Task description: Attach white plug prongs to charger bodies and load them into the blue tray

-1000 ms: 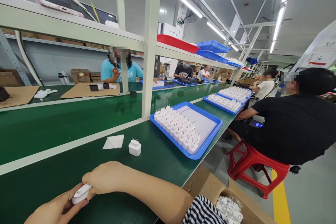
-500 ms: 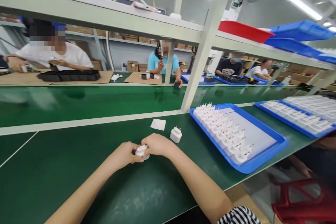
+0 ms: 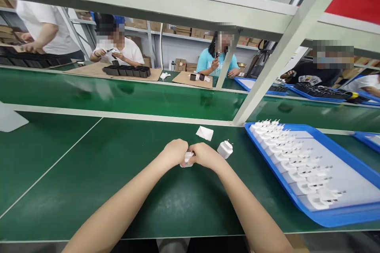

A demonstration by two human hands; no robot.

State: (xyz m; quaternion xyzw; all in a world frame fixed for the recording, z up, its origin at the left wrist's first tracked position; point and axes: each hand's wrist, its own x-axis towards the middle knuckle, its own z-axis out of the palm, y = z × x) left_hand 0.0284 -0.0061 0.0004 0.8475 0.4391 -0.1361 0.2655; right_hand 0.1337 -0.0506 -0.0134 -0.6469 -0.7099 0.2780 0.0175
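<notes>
Between my two hands is a white plug adapter (image 3: pixel 187 159), low over the green table (image 3: pixel 142 201). My left hand (image 3: pixel 177 152) grips it from the left, fingers closed round it. From the other side my right hand (image 3: pixel 204 155) is closed on the same adapter, and the fingers hide much of it. A small dark bit shows at the right fingertips; I cannot make out what it is. Just right of my right hand stands another white plug adapter (image 3: pixel 225 149), its pins pointing up. Behind the hands lies a folded white paper (image 3: pixel 204 133).
To the right, a blue tray (image 3: pixel 329 221) holds rows of white adapters. A slanted pale post (image 3: pixel 264 51) rises behind the table under a shelf beam (image 3: pixel 148 2). Across the green belt (image 3: pixel 133 97), several co-workers handle dark parts. A white object (image 3: pixel 12 118) juts in at far left.
The view has swung left, so the hands, tray and post appear further right. Both hands still hold the adapter, and the left hand now covers it more from above.
</notes>
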